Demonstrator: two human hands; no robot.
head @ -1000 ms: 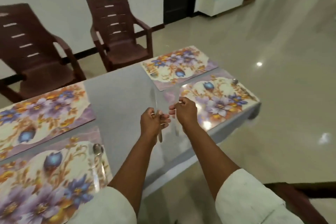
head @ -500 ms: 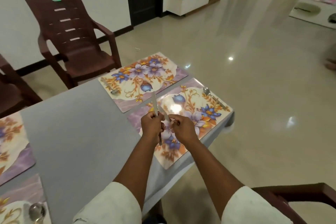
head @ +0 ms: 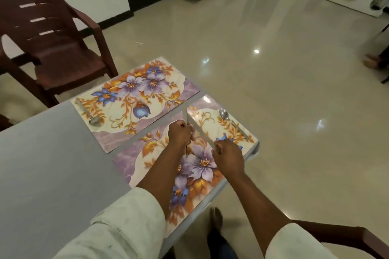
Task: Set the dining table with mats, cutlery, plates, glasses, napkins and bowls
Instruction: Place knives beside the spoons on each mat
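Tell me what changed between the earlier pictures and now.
The right hand drew one slim silver knife away from the left hand, which keeps the other cutlery. Both hands moved over the near floral mat. The steel spoon stayed put.

— What lies on the grey worktop point(head: 52, 164)?
— Two floral placemats side by side at its right end: the far placemat point(head: 134, 101) with a spoon point(head: 90, 114) near its left edge, the near placemat point(head: 195, 162) with another spoon point(head: 232, 123) at its far right corner.

Both hands, left hand point(head: 180, 134) and right hand point(head: 228, 154), grip knives point(head: 202, 134) above near mat point(head: 160, 153).
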